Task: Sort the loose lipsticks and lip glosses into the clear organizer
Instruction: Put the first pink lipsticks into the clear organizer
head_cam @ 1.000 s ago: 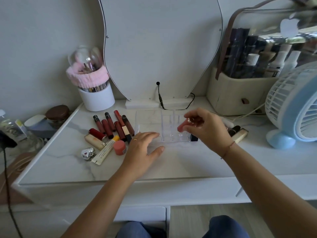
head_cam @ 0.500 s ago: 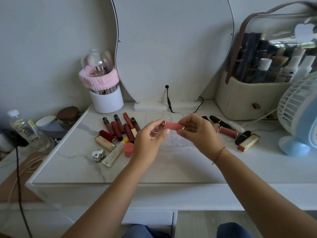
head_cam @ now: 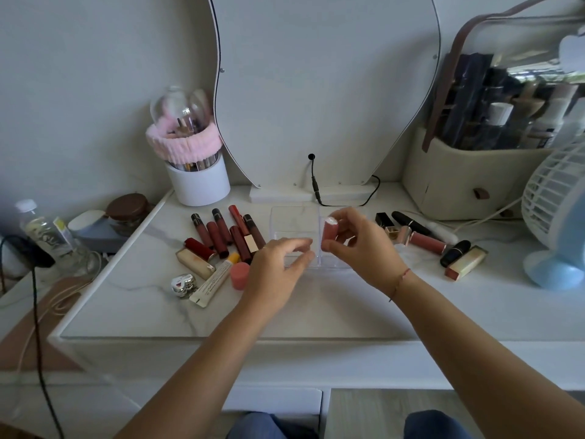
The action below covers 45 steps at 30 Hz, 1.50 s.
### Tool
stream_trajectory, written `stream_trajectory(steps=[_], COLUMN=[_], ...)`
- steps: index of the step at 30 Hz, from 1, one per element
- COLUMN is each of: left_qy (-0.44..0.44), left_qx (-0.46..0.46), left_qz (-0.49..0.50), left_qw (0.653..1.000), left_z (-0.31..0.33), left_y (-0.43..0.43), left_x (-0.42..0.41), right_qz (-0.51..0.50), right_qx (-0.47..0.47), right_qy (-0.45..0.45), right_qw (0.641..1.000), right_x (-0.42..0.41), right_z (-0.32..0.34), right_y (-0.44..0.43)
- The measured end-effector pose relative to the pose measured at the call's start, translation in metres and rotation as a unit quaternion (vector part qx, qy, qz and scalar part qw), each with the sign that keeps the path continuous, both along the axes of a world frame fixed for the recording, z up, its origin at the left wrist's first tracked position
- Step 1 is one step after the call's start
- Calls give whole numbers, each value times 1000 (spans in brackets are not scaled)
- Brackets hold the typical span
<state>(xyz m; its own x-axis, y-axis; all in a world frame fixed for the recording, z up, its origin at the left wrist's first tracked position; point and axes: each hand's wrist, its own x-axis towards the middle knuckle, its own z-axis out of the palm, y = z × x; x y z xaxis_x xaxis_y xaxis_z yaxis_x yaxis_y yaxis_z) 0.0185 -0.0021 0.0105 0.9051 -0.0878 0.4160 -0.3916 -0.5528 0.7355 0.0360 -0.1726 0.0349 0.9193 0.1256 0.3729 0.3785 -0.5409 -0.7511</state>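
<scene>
From the head view, our right grip [head_cam: 364,248] pinches the pink lipstick [head_cam: 330,231] upright, long axis vertical, just above the clear organizer [head_cam: 294,220] on the bench [head_cam: 152,299], while our left grip [head_cam: 275,267] hovers beside it, relaxed and holding nothing.

We count 2 hands: left hand [head_cam: 278,264], right hand [head_cam: 364,248]. 1 clear organizer [head_cam: 294,217], 1 pink tube [head_cam: 329,232]. Left of centre: 6 dark-red gloss tubes [head_cam: 217,239], 1 silver heart case [head_cam: 182,284]. Far right: 1 fan [head_cam: 550,210]. Top: 1 mirror [head_cam: 316,90].
</scene>
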Motion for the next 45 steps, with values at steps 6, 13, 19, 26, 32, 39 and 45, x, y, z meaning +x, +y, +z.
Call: stream_trajectory(steps=[6,13,19,26,32,39,45], left_qy=[-65,-69,-80,-74,-70,-74,-65], left_qx=[82,87,92,90,91,93,93], left_qz=[-9,-3,10,3,2,2,4], left_qw=[994,994,992,993,993,993,993], left_z=[-6,-7,-7,-8,-8,-8,-9], left_y=[-1,-2,-1,0,1,1,1], left_x=[-4,-6,-6,-4,-5,-3,-3], right_qz=[0,-33,-43,-53,-34,-177,-198], right_qx=[-78,-94,-96,-153,-139,-183,-238], right_qy=[-37,-59,-52,-62,-61,-53,8], right_qw=[996,993,993,985,988,966,951], right_x=[-1,0,1,3,-1,1,3], right_z=[-1,1,4,-5,0,6,-5], right_y=[-6,-3,-3,-4,-14,-104,-136])
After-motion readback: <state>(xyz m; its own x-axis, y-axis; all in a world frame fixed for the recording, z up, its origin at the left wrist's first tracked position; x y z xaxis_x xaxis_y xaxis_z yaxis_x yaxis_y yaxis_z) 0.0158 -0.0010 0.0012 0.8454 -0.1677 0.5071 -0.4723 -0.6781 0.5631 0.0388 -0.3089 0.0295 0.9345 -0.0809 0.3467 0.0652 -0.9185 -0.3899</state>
